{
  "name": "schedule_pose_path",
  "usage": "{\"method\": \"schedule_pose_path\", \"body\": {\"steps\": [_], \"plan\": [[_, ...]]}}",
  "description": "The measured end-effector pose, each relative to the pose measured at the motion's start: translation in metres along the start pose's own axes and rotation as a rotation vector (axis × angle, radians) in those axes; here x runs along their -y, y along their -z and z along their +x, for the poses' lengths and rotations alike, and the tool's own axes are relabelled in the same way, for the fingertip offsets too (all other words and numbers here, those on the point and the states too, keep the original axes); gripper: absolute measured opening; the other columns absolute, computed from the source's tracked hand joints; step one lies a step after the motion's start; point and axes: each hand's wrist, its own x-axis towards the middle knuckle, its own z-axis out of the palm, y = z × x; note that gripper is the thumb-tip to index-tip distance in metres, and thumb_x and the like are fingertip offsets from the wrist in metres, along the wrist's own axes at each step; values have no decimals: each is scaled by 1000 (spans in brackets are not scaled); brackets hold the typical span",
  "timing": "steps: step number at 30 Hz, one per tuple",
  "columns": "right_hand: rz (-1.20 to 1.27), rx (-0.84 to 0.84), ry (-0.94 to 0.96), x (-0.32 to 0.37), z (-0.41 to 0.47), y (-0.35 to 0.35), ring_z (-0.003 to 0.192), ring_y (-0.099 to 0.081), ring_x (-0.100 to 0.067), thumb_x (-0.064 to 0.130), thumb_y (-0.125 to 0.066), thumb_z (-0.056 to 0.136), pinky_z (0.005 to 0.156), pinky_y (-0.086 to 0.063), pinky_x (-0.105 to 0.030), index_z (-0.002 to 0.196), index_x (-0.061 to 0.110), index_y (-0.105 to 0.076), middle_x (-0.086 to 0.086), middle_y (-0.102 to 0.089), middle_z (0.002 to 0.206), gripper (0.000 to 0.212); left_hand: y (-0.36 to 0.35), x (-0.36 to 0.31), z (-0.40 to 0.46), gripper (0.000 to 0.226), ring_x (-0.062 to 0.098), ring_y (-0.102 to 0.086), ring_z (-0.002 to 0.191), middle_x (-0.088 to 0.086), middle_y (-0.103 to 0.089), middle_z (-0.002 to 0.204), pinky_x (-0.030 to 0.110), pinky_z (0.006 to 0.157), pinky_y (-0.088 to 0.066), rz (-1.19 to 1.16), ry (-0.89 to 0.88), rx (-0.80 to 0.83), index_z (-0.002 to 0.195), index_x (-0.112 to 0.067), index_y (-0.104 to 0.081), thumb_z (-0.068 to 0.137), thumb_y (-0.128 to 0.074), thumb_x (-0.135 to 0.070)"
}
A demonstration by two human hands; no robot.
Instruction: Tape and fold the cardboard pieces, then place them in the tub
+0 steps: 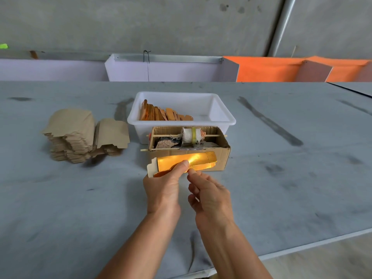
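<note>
My left hand grips a shiny gold cardboard piece in front of the tape box, thumb pressed on its top face. My right hand is just below the piece's lower edge, thumb and forefinger pinched together at that edge; whether they hold tape I cannot tell. A white plastic tub stands behind, holding several folded gold pieces leaning at its left side. A brown cardboard box in front of the tub carries a tape roll on a wooden stick.
A stack of flat brown cardboard blanks lies left of the tub on the grey table. Lilac and orange dividers line the table's far edge. The table's near edge runs diagonally at lower right.
</note>
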Motion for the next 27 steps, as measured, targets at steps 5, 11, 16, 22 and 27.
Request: {"method": "schedule_pose_path", "body": {"steps": [5, 11, 16, 22, 27], "plan": [[110, 80, -12, -3, 1, 3, 51, -51, -6, 11, -71, 80, 55, -37, -23, 61, 14, -64, 0, -60, 61, 21, 2, 5, 5, 17, 20, -60, 83, 6, -67, 81, 34, 82, -45, -17, 247, 57, 72, -11, -66, 65, -81, -9], [149, 36, 10, -6, 5, 4, 49, -51, -5, 8, -67, 84, 59, -35, -24, 59, 16, -61, 5, -57, 52, 27, 3, 6, 5, 23, 24, -61, 82, 12, -67, 86, 36, 81, -51, -42, 334, 134, 81, -9, -65, 64, -80, -10], [99, 5, 54, -8, 11, 8, 60, -50, -10, 8, -67, 84, 63, -37, -25, 54, 17, -63, 5, -58, 52, 31, 10, 9, -3, 12, 17, -59, 65, 2, -67, 66, 28, 60, -48, -32, 292, 157, 76, -12, -67, 71, -77, -7], [181, 51, -28, -6, 15, 13, 63, -56, -12, 20, -66, 86, 61, -39, -26, 68, 17, -65, 2, -62, 61, 18, 9, 7, -3, 14, 5, -57, 45, -2, -65, 54, 19, 49, -49, -34, 269, 131, 71, -11, -65, 74, -73, 0], [113, 41, 25, -2, 19, 14, 62, -54, -10, 5, -71, 79, 64, -38, -25, 69, 16, -62, 1, -61, 63, 17, 11, 5, 0, 13, 6, -58, 45, -1, -65, 54, 17, 48, -51, -10, 244, 168, 73, -9, -65, 74, -73, 2]]}}
